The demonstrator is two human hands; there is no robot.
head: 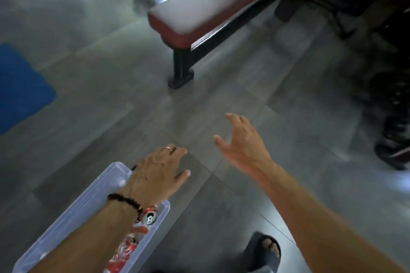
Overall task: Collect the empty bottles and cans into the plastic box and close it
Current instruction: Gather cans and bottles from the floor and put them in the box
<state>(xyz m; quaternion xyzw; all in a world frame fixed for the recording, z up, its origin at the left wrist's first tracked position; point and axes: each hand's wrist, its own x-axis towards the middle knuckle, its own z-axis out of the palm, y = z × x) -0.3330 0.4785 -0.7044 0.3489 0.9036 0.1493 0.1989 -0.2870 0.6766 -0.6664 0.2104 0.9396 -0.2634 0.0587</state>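
A clear box (88, 204) is seen at the lower left of the frame, on the grey tiled floor (111, 117), with red cans (150, 217) inside; their writing cannot be read. The left hand (157, 173) is held over the box's far end, fingers loosely spread, nothing gripped. The right hand (241, 144) is raised at centre, fingers spread and curled, empty. A red bench (210, 4) fills the upper centre, a blue mat (20, 88) the left edge, a sandalled foot (266, 250) the bottom.
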